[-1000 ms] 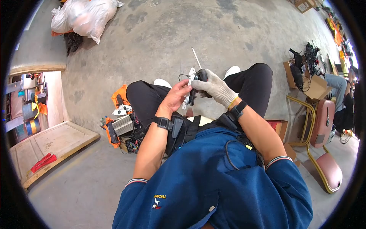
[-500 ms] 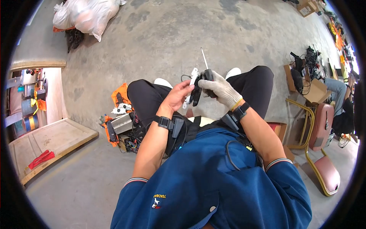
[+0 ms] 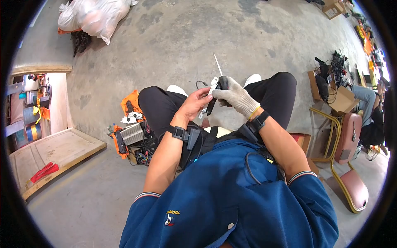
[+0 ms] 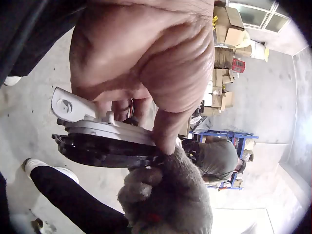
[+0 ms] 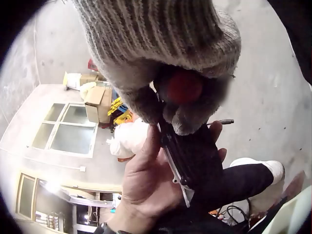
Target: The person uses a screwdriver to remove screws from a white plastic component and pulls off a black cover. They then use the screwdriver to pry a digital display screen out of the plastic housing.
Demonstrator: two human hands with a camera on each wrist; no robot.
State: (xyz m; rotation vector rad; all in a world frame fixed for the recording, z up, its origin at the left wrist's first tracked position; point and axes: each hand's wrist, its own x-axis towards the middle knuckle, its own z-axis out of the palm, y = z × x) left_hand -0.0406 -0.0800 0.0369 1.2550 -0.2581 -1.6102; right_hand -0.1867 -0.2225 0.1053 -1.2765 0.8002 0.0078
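Between the hands is a long part with a white side (image 4: 107, 127) and a black side (image 4: 105, 151). The bare left hand (image 3: 193, 105) grips its white side, thumb and fingers round the edge. The gloved right hand (image 3: 237, 98) holds a screwdriver, its shaft (image 3: 218, 65) pointing away from the body, and its fingers touch the black side. In the right wrist view the glove (image 5: 165, 53) is curled round the tool's handle, whose red end (image 5: 184, 87) shows. A thin dark cable (image 3: 201, 83) loops out beside the part.
Orange and grey equipment (image 3: 131, 134) lies on the floor by the left knee. A pink chair (image 3: 349, 138) and an open box of cables (image 3: 331, 82) are at the right. A wooden panel (image 3: 62, 153) stands at the left, white bags (image 3: 97, 16) behind.
The part and the screwdriver shifted right, then slightly back left. The part's angle changed, and the gloved fingers moved along it. Both hands keep their hold.
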